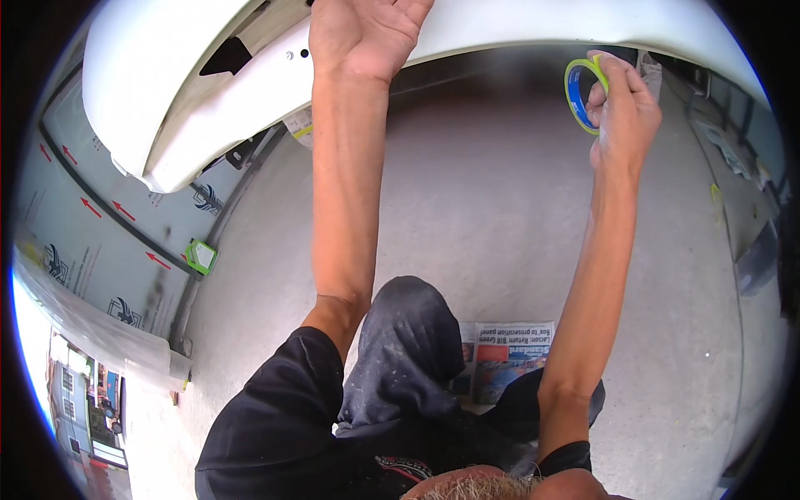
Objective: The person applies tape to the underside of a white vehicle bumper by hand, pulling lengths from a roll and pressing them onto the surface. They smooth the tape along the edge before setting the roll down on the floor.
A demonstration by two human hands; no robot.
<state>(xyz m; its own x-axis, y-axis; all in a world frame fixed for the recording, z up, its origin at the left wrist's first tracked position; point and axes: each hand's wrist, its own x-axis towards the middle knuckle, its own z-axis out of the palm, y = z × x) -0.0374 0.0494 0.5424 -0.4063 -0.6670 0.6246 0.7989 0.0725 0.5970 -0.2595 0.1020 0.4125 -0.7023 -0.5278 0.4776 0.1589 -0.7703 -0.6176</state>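
Note:
My left hand [367, 37] is at the top of the view, palm showing, against the white curved panel [500, 25]. Its fingertips are cut off by the top edge, and the part of the fingers that shows is spread. Over on the right, my right hand [621, 108] holds a roll of yellow-green tape [575, 98] with a blue core. The fingers and thumb pinch the roll's right side, just below the panel's lower edge. A small dark hole and a smaller light one show in the panel beside my left wrist.
Folded newspaper [510, 358] lies on the grey floor [492, 233] by my knees. A green-and-white packet [200, 257] is beside printed sheeting [108, 217] with red arrows at the left. Clear plastic [108, 308] hangs lower left. A dark sheet [757, 258] is at the far right.

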